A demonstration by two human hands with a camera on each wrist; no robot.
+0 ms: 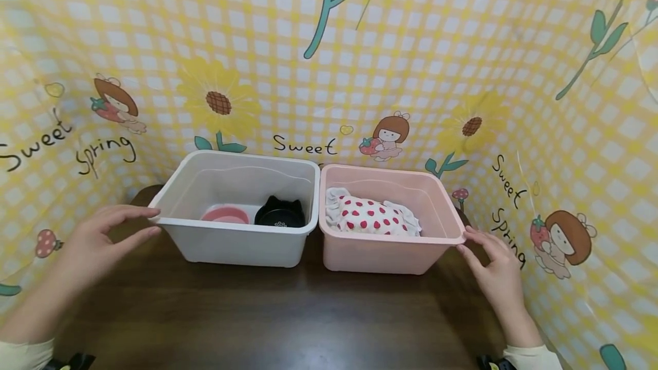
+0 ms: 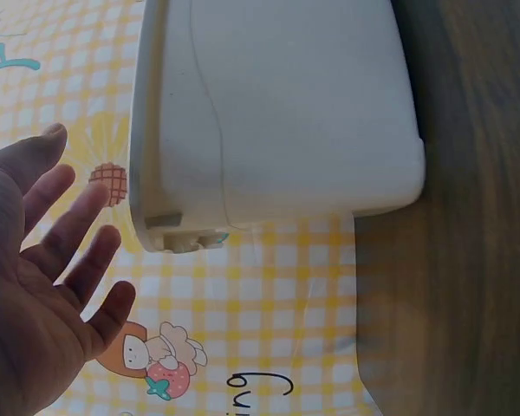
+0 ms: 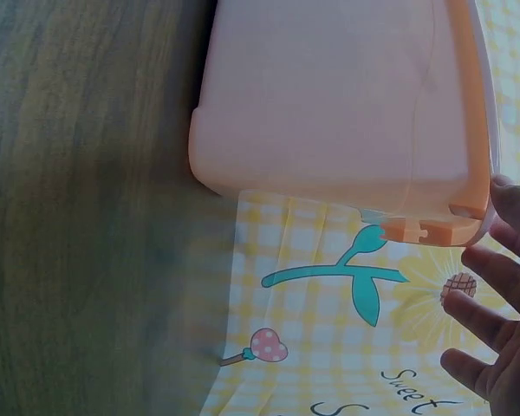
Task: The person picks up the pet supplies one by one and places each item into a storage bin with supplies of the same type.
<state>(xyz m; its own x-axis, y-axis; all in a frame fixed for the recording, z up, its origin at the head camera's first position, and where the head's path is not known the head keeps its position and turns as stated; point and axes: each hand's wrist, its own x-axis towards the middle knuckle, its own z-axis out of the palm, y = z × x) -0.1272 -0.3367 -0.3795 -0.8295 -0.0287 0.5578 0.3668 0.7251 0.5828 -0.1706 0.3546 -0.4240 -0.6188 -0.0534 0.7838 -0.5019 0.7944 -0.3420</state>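
My left hand is beside the front left corner of a white plastic bin. In the left wrist view its fingers are spread and apart from the bin's rim. My right hand is at the front right corner of a pink plastic bin, thumb at the rim in the right wrist view, other fingers loosely extended. Inside the white bin lie a pink round dish and a black cat-eared bowl with a paw print. A small ruffled pillow with red motifs lies in the pink bin.
Both bins stand side by side on a dark wooden table. Yellow checked cloth with flowers and cartoon figures hangs behind them and along both sides.
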